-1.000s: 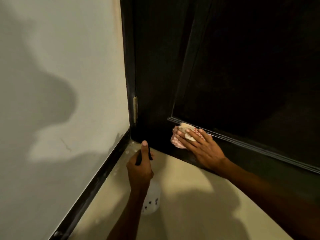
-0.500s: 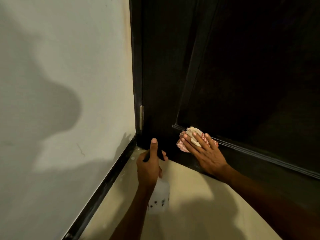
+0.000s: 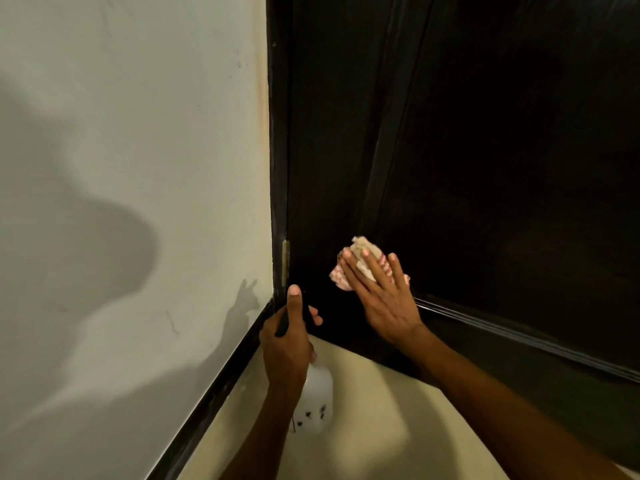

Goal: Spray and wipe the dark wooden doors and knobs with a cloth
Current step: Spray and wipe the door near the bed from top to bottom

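Bunched pink-checked cloth (image 3: pixel 360 263) lies flat against the dark door (image 3: pixel 502 150).

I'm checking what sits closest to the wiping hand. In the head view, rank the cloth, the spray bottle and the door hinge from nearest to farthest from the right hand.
1. Cloth: pressed flat under the right hand on the dark door.
2. Spray bottle: lower left, held by the left hand.
3. Door hinge: far left, on the frame edge.

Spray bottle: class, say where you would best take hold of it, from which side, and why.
Probably at the narrow neck under the dark trigger head of the spray bottle, coming from above, as the left hand does: the white body hangs below, wider and harder to wrap.
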Tool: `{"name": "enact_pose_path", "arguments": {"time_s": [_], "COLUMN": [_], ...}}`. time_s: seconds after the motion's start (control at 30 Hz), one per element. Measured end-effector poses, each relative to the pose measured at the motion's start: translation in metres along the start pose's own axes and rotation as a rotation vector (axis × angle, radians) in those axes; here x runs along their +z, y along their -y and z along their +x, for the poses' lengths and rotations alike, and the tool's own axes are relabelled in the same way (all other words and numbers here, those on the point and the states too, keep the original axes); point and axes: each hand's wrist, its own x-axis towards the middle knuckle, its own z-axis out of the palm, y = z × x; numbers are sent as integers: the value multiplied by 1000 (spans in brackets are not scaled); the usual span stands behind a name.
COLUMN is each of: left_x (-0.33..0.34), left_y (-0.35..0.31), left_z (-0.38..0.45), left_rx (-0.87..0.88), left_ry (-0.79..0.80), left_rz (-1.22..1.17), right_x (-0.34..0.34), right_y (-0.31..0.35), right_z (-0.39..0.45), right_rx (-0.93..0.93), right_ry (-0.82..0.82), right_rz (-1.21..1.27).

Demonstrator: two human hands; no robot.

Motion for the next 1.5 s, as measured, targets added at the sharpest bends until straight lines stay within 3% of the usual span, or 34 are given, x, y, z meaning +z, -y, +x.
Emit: {"name": "enact_pose_path", "arguments": {"time_s": [0.1, 0.2, 0.3, 0.43, 0.63, 0.97, 1.37, 1.5], "left_x": [-1, -5, -12, -17, -21, 6, -12, -18], "left_y": [-3, 1, 8, 5, 7, 4, -10, -19], "left_z": [1, -2, -9, -13, -15, -38, -30, -20], "left_rx": [24, 32, 41, 46, 26, 43, 71, 109], "left_ry": [31, 42, 55, 74, 93, 169, 131, 132], "left_rz": [-17, 8, 22, 61, 97, 172, 142, 128], "right_x": [-25, -32, -10, 25, 18, -1, 11, 5], "right_y": [-18, -22, -2, 15, 1, -70, 15, 13], "right_z": [29, 44, 19, -38, -41, -136, -28, -15], "right_rx": [138, 227, 154, -91, -97, -38, 6, 95], "right_ry": [-133, -155, -96, 130, 137, 164, 171, 52], "right_rz": [32, 57, 64, 74, 51, -41, 63, 99]}}
